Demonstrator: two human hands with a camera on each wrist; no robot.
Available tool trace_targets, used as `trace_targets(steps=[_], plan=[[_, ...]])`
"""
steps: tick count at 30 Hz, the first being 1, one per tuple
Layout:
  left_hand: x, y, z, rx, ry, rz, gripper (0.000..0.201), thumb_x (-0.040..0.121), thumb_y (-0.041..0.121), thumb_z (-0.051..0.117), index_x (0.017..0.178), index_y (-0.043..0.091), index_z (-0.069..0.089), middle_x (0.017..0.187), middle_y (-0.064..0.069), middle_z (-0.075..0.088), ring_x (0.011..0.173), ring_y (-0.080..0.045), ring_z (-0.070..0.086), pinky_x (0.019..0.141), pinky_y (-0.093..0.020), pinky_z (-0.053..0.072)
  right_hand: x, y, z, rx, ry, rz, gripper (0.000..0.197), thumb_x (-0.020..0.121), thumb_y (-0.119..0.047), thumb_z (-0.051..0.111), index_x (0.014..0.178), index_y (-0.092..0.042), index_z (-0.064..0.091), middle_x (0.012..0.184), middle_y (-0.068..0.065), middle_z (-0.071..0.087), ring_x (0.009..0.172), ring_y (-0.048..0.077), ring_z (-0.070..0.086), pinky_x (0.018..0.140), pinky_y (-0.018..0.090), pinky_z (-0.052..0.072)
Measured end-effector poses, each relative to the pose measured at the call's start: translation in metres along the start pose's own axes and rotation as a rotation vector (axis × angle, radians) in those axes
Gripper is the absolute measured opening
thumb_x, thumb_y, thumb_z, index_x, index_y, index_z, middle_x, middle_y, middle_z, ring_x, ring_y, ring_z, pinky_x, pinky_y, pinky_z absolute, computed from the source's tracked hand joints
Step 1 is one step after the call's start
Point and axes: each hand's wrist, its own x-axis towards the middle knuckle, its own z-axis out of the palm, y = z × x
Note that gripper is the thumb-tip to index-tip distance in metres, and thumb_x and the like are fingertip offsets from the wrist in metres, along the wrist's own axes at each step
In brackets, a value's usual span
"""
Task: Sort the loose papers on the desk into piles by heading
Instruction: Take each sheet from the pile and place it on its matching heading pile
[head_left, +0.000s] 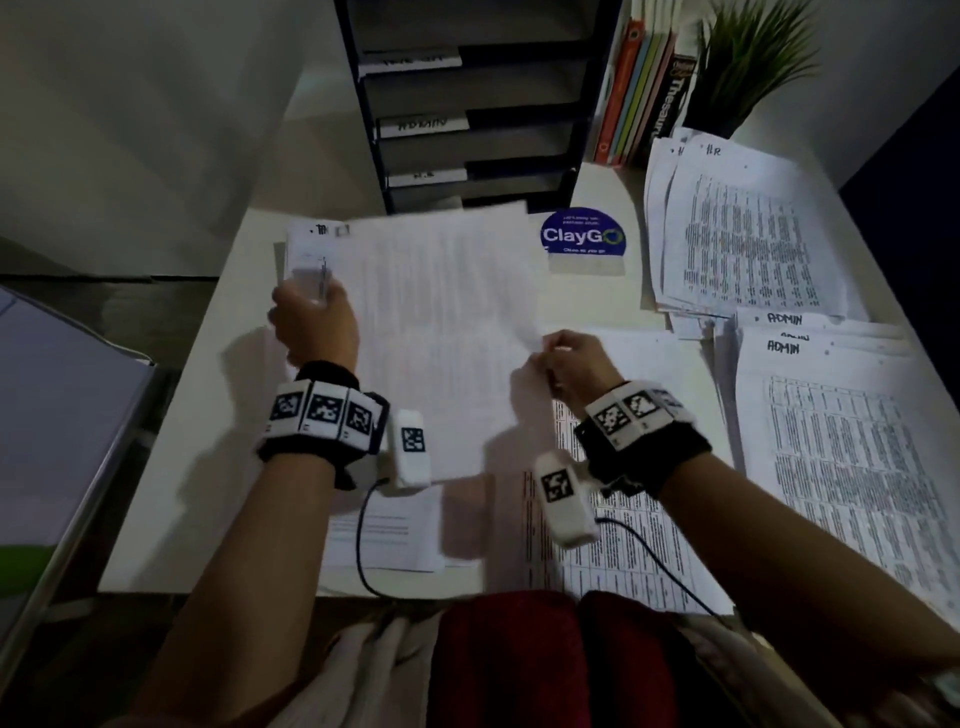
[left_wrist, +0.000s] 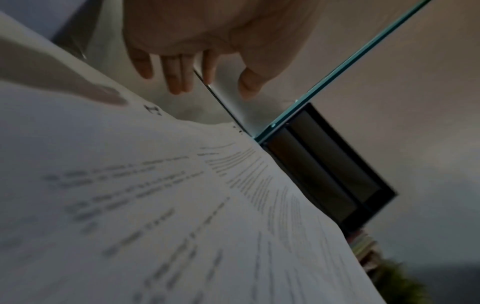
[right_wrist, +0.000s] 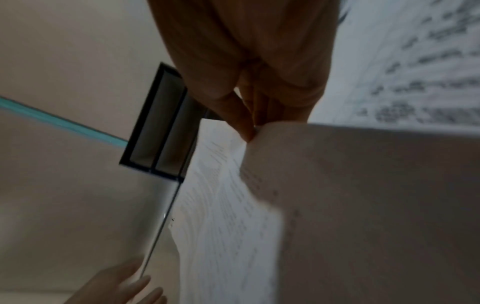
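My left hand (head_left: 311, 296) holds a thin stack of papers (head_left: 311, 244) upright at the desk's back left, fingers on one face and thumb on the other (left_wrist: 228, 86). Its handwritten heading is too blurred to read. My right hand (head_left: 548, 356) pinches the right edge of a single printed sheet (head_left: 441, 322) lifted over the middle of the desk; the pinch (right_wrist: 250, 133) shows in the right wrist view. That sheet (left_wrist: 155, 205) is motion-blurred and reaches across to the left-hand stack. A pile headed HR (head_left: 737, 234) lies at the back right, a pile headed ADMIN (head_left: 831, 441) in front of it.
More loose printed papers (head_left: 623, 545) lie under my wrists near the front edge. A black labelled tray rack (head_left: 467, 119) stands at the back, with a blue ClayGo sign (head_left: 582, 239), books (head_left: 639, 88) and a potted plant (head_left: 748, 62) to its right.
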Motion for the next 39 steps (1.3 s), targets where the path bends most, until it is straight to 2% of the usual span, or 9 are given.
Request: trace_targets(steps=[3,8,10,13,15,19,24,32,39], plan=[[0.007,-0.028,-0.015,0.228,-0.049,-0.186,0.06,0.091,0.031,0.046,0.141,0.007,0.022,0.148,-0.02,0.019,0.137,-0.034,0.02,0.112,-0.045,0.019,-0.003,0.024,0.019,-0.206,-0.112,0.044,0.034,0.081,0.008,0.052,0.057,-0.015,0.048,0.052,0.004,0.048,0.051,0.018,0.05,0.052,0.026,0.044],[-0.001,-0.058,-0.02,0.362,-0.178,-0.326,0.07,0.092,0.031,0.043,0.147,0.007,0.006,0.154,-0.017,0.002,0.142,-0.033,0.003,0.114,-0.046,0.006,-0.014,0.043,0.042,-0.508,-0.228,0.033,0.03,0.081,-0.002,0.054,0.06,-0.022,0.047,0.059,-0.001,0.047,0.054,0.013,0.045,0.034,0.011,0.034],[-0.005,-0.061,-0.018,0.398,-0.199,-0.318,0.071,0.092,0.032,0.041,0.147,0.009,0.003,0.155,-0.015,-0.002,0.142,-0.032,-0.002,0.114,-0.047,0.003,-0.02,0.049,0.05,-0.548,-0.229,0.036,0.03,0.08,-0.001,0.052,0.059,-0.022,0.046,0.067,0.005,0.056,0.067,0.025,0.056,0.044,0.012,0.043],[-0.008,-0.057,-0.015,0.416,-0.221,-0.311,0.072,0.093,0.031,0.04,0.148,0.012,-0.001,0.155,-0.015,-0.006,0.143,-0.031,-0.007,0.115,-0.049,-0.001,-0.025,0.05,0.056,-0.568,-0.293,0.039,0.029,0.077,0.0,0.058,0.058,-0.019,0.048,0.091,0.023,0.066,0.089,0.038,0.063,0.076,0.043,0.053],[-0.012,-0.049,-0.011,0.435,-0.214,-0.255,0.072,0.092,0.031,0.041,0.148,0.013,0.0,0.155,-0.015,-0.006,0.143,-0.03,-0.007,0.115,-0.051,-0.004,-0.024,0.042,0.049,-0.575,-0.322,0.027,0.027,0.077,-0.002,0.059,0.057,-0.018,0.051,0.087,0.024,0.067,0.082,0.037,0.065,0.076,0.046,0.053],[-0.018,-0.026,0.011,0.425,-0.286,0.002,0.057,0.093,0.027,0.045,0.143,0.01,0.022,0.15,-0.015,0.017,0.139,-0.031,0.017,0.115,-0.048,0.012,-0.01,0.015,0.013,-0.439,-0.24,-0.017,0.024,0.084,0.002,0.052,0.064,-0.011,0.053,0.062,0.01,0.061,0.039,0.011,0.058,0.042,0.023,0.05],[-0.044,-0.001,0.054,0.346,-0.545,0.393,0.024,0.09,0.009,0.046,0.108,0.002,0.061,0.118,-0.017,0.058,0.107,-0.031,0.055,0.094,-0.038,0.045,0.013,-0.002,-0.034,-0.831,0.027,-0.215,0.011,0.083,-0.004,0.055,0.093,-0.005,0.059,0.097,0.016,0.065,0.087,0.029,0.061,0.07,0.03,0.049],[-0.073,0.004,0.098,0.783,-0.785,0.669,0.057,0.091,0.009,0.04,0.145,0.019,0.024,0.151,-0.002,0.026,0.14,-0.021,0.017,0.113,-0.041,0.015,0.032,0.0,-0.071,-1.296,-0.05,-0.254,0.08,0.074,-0.03,0.074,0.138,-0.016,0.03,0.142,0.005,0.034,0.131,0.025,0.03,0.104,0.048,0.028],[-0.066,0.013,0.1,1.064,-0.622,0.716,0.044,0.09,0.017,0.036,0.135,0.015,0.033,0.14,-0.004,0.04,0.137,-0.026,0.017,0.111,-0.058,-0.004,0.045,-0.008,-0.068,-1.368,-0.162,-0.307,0.081,0.071,-0.03,0.077,0.137,-0.019,0.033,0.139,0.003,0.037,0.129,0.025,0.034,0.103,0.044,0.028]])
